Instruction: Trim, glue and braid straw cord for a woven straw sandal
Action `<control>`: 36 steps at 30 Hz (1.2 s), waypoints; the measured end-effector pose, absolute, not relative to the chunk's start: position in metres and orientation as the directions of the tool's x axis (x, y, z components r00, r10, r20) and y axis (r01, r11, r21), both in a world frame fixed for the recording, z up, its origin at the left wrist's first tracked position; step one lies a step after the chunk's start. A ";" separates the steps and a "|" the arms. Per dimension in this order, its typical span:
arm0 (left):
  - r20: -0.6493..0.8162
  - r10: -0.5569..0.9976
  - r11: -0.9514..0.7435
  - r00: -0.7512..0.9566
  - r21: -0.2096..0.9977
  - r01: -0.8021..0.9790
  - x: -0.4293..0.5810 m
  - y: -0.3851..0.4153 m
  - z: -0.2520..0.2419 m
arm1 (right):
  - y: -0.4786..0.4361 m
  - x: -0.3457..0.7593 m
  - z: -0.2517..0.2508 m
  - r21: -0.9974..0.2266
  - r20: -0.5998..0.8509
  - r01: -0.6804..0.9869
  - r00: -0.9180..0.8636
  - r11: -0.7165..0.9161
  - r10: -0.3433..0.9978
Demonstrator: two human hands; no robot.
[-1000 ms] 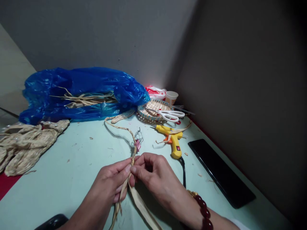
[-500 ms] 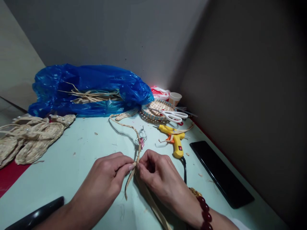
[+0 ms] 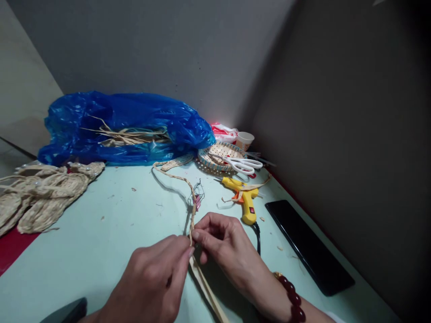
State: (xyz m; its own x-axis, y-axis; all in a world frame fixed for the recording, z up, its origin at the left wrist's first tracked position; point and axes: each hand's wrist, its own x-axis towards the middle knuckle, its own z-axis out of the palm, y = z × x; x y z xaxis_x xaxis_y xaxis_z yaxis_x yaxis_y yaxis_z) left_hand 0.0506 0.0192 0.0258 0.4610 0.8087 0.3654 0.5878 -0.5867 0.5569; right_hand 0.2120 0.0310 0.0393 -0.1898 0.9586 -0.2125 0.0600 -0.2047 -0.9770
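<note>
Where the bench [image 3: 128, 215] begins at the left, several woven straw pieces [image 3: 54, 193] lie in a heap, with small pearl-like beads on them, and below them a red area [image 3: 16, 249] is seen. Near the bottom edge there is a dark object [image 3: 67, 312], which is cut by the frame, so I cannot tell what it is. Behind, against the grey wall [image 3: 151, 45], rests a crumpled blue plastic bag [image 3: 141, 107], and dry straw strips [image 3: 134, 137] show in its front.

The left hand [image 3: 158, 269] is turned with its back to the camera and pinches the straw cord [image 3: 180, 178] between thumb and finger. This twisted cord is at the middle of the bench; its far part curves away towards the bag, while a loose flat strip [image 3: 207, 285] goes down from the fingers. Near the cord is a small pink piece with thin wire [image 3: 197, 202]. Just beside the left hand, the right hand [image 3: 224, 242] grasps the same cord a little higher, with its fingertips.

Further right stand a round basket [image 3: 202, 158], white-handled scissors [image 3: 243, 165] on it, a paper cup [image 3: 245, 140], a yellow glue gun [image 3: 248, 208] and, finally, a flat black slab [image 3: 310, 249].
</note>
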 end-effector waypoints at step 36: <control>-0.323 0.763 0.165 0.559 0.935 0.315 0.056 0.057 0.044 | 0.032 0.226 0.042 -0.949 -0.241 -0.133 -0.283 -0.287 0.928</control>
State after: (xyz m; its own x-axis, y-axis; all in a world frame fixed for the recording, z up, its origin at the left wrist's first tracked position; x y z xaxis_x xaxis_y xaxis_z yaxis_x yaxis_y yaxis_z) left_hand 0.0559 0.0565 0.0444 0.5590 0.7635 -0.3235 0.3150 0.1653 0.9346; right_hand 0.2257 0.0320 0.0416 -0.2826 0.9284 -0.2414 -0.1330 -0.2872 -0.9486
